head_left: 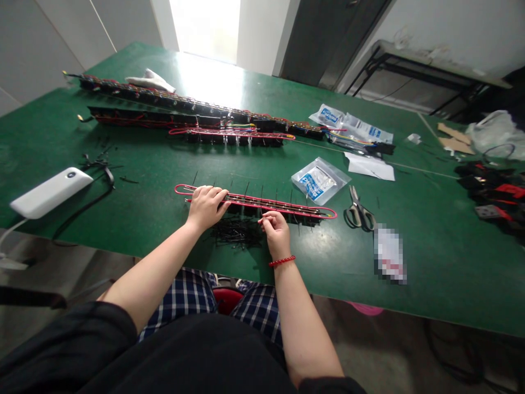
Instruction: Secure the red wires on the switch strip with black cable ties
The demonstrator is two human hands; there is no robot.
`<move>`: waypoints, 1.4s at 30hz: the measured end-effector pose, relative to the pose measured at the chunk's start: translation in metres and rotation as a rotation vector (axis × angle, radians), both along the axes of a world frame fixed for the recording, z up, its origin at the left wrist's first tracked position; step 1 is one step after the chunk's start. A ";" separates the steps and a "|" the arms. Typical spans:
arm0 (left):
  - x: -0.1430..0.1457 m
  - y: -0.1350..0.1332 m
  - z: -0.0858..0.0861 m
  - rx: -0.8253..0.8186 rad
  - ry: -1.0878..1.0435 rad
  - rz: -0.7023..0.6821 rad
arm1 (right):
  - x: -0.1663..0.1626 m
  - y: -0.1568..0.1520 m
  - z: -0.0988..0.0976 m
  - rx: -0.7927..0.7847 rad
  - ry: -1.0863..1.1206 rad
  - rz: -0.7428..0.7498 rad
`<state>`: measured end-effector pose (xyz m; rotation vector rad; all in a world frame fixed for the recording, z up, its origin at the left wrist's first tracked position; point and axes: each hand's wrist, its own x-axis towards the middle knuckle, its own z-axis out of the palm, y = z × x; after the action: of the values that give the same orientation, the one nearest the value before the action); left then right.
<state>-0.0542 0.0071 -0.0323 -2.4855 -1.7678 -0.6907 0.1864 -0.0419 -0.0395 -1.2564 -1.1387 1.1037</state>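
Seems to be partway through tying red wire [330, 210] to a long black strip [287, 207] with thin black ties [246, 189]. To be found flat on the green table [430, 230], right in front of the body: this strip, with ties poking out along it. Holding it near its left end with the left hand [207, 208], fingers bent over the top, thumb on the near side. Pinching with the right hand [275, 232] at the near edge, on what looks like one tie; too small to be sure. Next, probably calls for keeping the strip still and pulling that tie snug. Close by for more ties: a dark pile [238, 234] between both hands. Off to the right, apart from the strip: scissors [358, 208].
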 end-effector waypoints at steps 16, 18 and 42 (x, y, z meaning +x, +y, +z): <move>-0.001 0.000 -0.001 -0.011 -0.001 -0.002 | 0.001 0.000 -0.002 0.004 -0.031 0.010; -0.001 0.001 -0.001 -0.009 -0.002 -0.003 | 0.001 -0.001 -0.002 0.005 -0.034 0.010; -0.001 0.001 -0.001 0.006 -0.014 -0.010 | 0.000 -0.001 -0.002 0.002 -0.051 0.010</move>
<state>-0.0552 0.0077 -0.0334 -2.4939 -1.7560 -0.7143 0.1863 -0.0426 -0.0418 -1.2849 -1.1858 1.0830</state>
